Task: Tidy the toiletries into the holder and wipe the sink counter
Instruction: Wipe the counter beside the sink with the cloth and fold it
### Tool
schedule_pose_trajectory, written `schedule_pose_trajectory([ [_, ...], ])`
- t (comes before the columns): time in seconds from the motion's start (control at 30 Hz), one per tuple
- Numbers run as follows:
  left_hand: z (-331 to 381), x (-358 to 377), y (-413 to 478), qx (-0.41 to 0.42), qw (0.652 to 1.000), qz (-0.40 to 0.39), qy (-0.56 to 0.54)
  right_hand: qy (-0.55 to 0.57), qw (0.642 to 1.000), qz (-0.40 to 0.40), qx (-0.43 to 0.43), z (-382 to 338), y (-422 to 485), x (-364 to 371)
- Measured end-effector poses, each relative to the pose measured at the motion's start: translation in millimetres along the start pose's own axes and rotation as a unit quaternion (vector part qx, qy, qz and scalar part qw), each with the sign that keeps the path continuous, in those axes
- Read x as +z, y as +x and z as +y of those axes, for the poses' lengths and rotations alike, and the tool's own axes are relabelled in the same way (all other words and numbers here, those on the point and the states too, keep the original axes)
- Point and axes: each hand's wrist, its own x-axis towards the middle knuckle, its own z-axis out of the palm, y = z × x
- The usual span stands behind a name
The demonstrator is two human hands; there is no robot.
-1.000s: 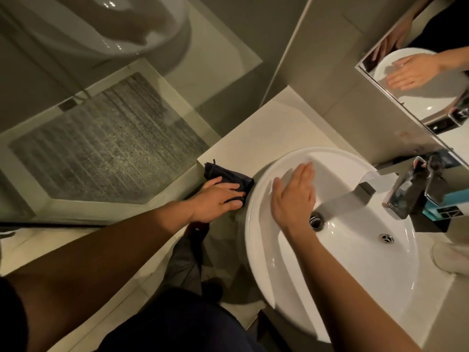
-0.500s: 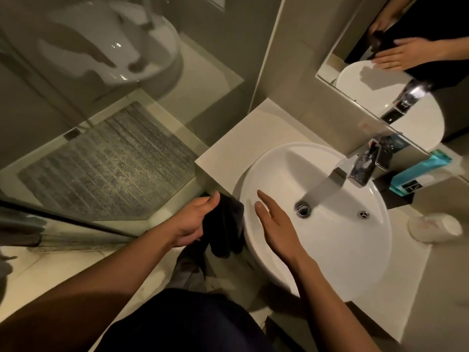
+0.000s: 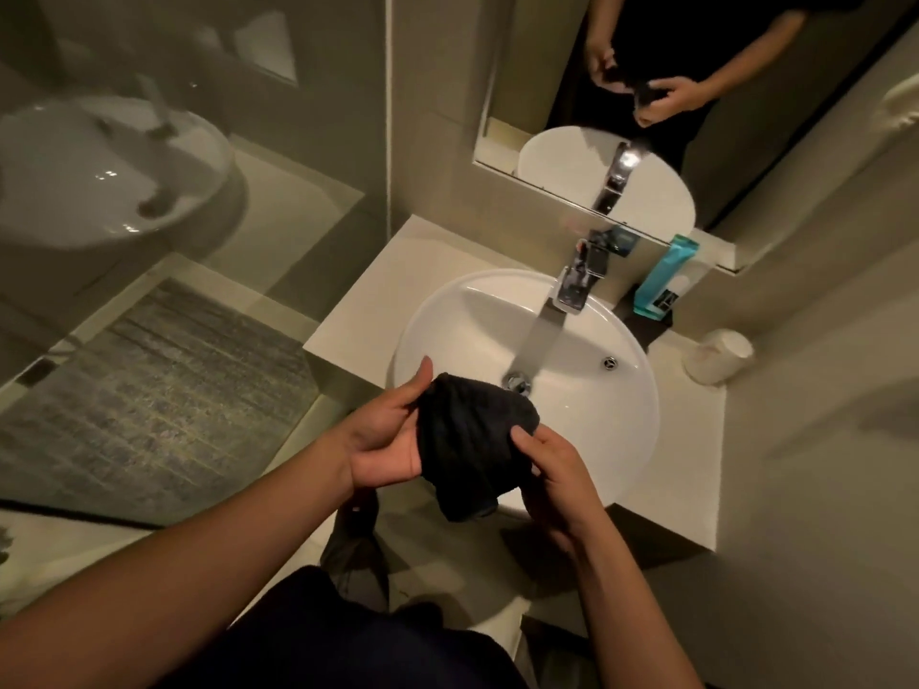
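A dark cloth (image 3: 467,450) is held over the near rim of the sink (image 3: 572,415) — gripped by the left hand (image 3: 385,440) and pinched by the right hand (image 3: 552,469). A tube (image 3: 664,278) leans far right.

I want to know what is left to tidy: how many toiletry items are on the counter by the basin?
2. A teal tube leans against the wall right of the tap; a white cup-like container stands at the counter's far right. Others may be hidden.

Both hands, left hand (image 3: 385,440) and right hand (image 3: 549,469), hold something (fingers (image 3: 522,435) curled).
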Motion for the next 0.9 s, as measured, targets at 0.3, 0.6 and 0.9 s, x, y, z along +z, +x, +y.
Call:
schedule_pose_trajectory([
  [0.3,-36.7,-6.7,17.2,-0.039,0.941,0.092,0.325,-0.122,0.980,0.157,-0.022,31.9,-42.1,-34.0],
  [0.6,-41.2,-25.1,28.4,0.005,0.879,0.198,0.434,-0.231,0.944,0.235,-0.011,59.3,-28.7,-30.3],
  [0.9,-58.8,-30.3,36.4,0.116,0.766,0.222,0.593,-0.351,0.889,0.292,0.033,74.5,-10.5,-25.4],
])
